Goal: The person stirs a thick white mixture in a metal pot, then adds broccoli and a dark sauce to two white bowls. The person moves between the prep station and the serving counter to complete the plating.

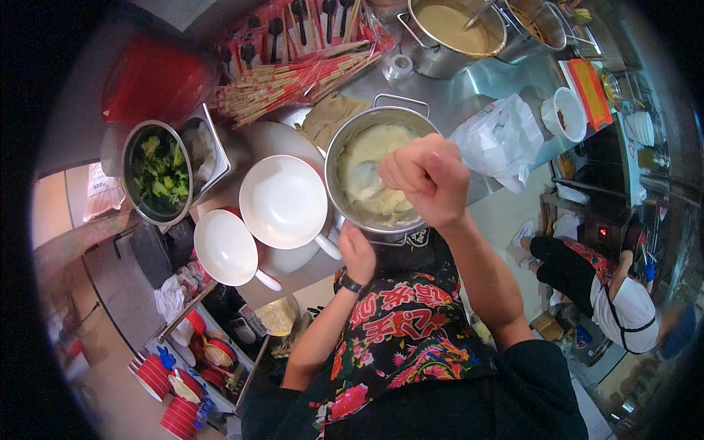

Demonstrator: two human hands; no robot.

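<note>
A two-handled stainless steel pot (334,195) stands in front of me on the counter, partly filled with a thick pale-yellow mixture (379,143). Above it my right hand (432,179) is closed in a fist around the handle of a ladle, mostly hidden by the fingers. The ladle's metal bowl (365,175) dips into the mixture, where soft lumps lie on the near side. My left hand (357,254) holds the pot's outer wall at the near left, its fingertips just below the rim. Close to that hand is the white handle of a pan (283,201).
A smaller white pan (225,247) and a steel bowl of broccoli (162,173) stand left. Wrapped chopsticks (297,80) lie behind. To the right are a white plastic bag (500,140), a white tub (564,115) and a large soup pot (451,27). Another person (621,308) works at far right.
</note>
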